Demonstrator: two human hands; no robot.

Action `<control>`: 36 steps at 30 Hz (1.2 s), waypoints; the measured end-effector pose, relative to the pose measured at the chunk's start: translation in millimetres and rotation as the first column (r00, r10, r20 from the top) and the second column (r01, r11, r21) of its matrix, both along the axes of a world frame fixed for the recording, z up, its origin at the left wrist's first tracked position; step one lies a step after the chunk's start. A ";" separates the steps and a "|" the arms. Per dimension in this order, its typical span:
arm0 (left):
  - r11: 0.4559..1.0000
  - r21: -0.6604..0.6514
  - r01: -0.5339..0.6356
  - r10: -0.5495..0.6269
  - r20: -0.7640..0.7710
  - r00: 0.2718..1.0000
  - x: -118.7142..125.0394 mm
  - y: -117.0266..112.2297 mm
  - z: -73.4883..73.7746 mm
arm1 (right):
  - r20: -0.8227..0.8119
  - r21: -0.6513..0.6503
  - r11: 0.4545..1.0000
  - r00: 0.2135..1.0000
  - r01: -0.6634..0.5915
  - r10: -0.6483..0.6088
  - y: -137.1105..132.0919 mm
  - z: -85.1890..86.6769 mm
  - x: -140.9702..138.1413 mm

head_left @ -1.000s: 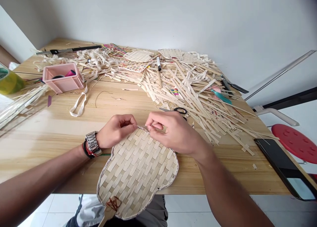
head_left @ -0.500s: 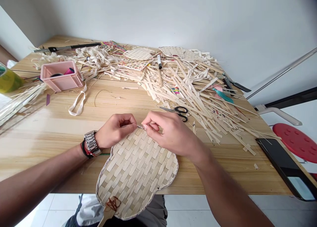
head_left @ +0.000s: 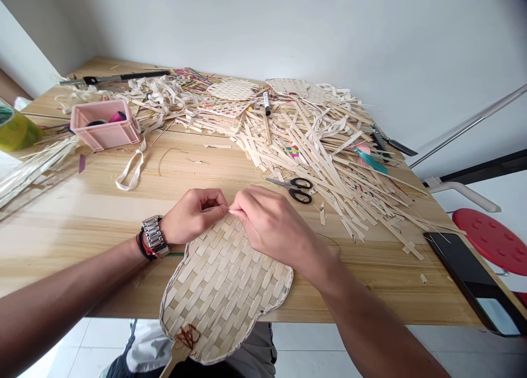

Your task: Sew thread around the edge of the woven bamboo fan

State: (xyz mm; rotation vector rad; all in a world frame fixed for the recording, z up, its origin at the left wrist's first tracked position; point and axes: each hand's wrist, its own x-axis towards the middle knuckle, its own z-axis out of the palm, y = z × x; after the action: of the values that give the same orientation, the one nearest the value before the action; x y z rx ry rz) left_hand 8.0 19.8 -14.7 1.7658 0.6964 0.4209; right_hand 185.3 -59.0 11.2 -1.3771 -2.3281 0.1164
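— Where is your woven fan (head_left: 224,290)?
— It lies flat at the near edge of the wooden table (head_left: 82,218), with its handle (head_left: 173,364) hanging off toward you.
— And your hands?
— Your left hand (head_left: 193,216) and right hand (head_left: 267,227) both pinch its far rim. The scissors (head_left: 294,188) lie just beyond.

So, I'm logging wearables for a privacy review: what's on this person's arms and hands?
Both forearms are bare, with no sleeves or gloves. The left hand has at its wrist a silver metal link watch, with a red-and-black cord bracelet beside it. The right hand shows no rings or bands.
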 end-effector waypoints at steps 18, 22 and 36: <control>0.999 -0.012 -0.051 0.051 0.012 0.999 -1.8 1.2 0.0 | -0.329 0.000 0.997 0.941 -0.079 0.074 10.3 -6.5 10.1; 0.999 -0.016 -0.047 0.047 0.022 0.999 -1.3 1.5 0.1 | -0.384 -0.059 0.994 0.921 -0.095 0.065 9.3 -6.5 10.9; 0.998 -0.042 -0.050 0.052 0.063 0.997 -0.3 0.0 0.1 | -0.403 -0.084 0.995 0.915 -0.060 0.021 12.9 -8.5 12.2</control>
State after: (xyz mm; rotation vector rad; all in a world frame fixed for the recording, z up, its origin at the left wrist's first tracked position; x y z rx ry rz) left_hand 7.6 19.8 -14.6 1.6921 0.7012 0.4928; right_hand 197.6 -46.1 2.7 -1.2116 -2.0253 0.4834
